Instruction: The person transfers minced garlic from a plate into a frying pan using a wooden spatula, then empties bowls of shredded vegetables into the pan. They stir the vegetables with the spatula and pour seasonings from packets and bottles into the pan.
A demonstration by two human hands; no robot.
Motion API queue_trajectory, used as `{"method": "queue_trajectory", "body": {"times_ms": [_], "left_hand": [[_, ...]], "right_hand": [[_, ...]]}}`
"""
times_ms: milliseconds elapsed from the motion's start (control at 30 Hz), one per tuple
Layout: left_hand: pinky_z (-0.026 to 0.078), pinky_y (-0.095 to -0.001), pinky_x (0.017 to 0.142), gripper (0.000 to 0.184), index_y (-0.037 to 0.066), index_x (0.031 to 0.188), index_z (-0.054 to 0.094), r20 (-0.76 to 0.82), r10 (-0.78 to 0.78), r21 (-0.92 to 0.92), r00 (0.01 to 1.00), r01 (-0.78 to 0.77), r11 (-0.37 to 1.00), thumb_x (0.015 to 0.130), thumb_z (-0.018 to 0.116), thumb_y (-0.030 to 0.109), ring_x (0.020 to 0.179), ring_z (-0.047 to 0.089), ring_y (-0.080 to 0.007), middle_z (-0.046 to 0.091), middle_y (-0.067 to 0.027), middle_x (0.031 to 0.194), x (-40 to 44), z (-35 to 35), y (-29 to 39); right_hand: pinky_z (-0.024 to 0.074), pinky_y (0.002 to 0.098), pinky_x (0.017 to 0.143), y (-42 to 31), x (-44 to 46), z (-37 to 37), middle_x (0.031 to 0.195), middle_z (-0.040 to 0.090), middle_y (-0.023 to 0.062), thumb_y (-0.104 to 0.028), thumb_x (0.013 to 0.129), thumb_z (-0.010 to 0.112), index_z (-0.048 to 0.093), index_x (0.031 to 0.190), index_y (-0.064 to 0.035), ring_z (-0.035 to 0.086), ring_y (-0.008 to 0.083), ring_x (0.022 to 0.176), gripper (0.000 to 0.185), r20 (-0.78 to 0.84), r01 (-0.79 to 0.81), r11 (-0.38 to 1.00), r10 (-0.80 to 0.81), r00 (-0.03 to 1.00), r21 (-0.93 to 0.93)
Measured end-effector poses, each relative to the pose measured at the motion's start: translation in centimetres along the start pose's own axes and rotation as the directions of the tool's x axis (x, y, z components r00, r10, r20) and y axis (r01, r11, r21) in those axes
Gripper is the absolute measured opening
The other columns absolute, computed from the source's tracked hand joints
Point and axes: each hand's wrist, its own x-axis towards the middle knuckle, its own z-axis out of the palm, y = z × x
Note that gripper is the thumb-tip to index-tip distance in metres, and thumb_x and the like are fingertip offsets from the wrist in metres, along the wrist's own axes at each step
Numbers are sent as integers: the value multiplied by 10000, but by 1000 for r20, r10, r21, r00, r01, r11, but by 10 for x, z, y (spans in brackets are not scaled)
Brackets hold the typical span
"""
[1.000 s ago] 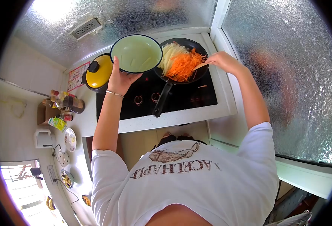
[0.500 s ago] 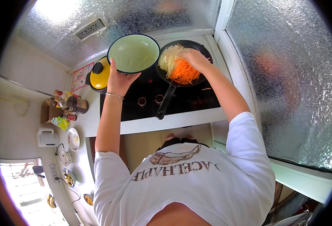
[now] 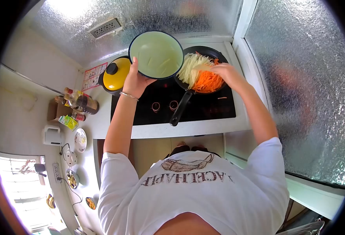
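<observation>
My left hand [image 3: 138,83] grips an enamel bowl [image 3: 156,55], pale green with a dark rim, thumb over the edge. The bowl is tipped toward me, with a few pale shreds stuck inside. Beside it a black frying pan [image 3: 204,50] stands on the hob, its handle pointing toward me. Orange carrot shreds [image 3: 208,82] lie in the right part of the pan, and pale shredded vegetable [image 3: 193,65] in the left. Over the pan, my right hand [image 3: 228,74] reaches into the shreds from the right. Its fingertips are blurred, so their grip is unclear.
Left of the bowl is a pot with a yellow lid [image 3: 117,74]. The black hob [image 3: 141,113] lies under pan and pot. Bottles [image 3: 82,102], a plate [image 3: 80,140] and small bowls of food [image 3: 72,179] line the left counter. A textured glass panel [image 3: 297,86] rises at right.
My right hand has drawn back to the right and a little down, uncovering more pale shreds. The bowl remains in my left hand, and the whole view has shifted slightly.
</observation>
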Motion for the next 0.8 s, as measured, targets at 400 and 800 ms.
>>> {"method": "queue_trajectory", "body": {"times_ms": [400,800], "left_hand": [[427,-422,893,558,94,1304,306,62,257,225,964,-265,938,885,486,415,1136,464,-234,441,-77,1265,29,23,-19],[441,-446,877,575,83,1299,275,52,198,117,979,-203,972,877,508,397,1142,463,-258,414,-101,1281,27,9,-15]], "right_hand": [[464,340,786,-10,-75,-38,976,619,144,-30,797,563,617,961,-13,579,296,906,174,-184,-232,967,249,951,105],[464,314,807,14,-89,17,1037,609,122,-49,829,546,618,1022,-39,580,269,920,206,-304,-159,962,224,926,223]]}}
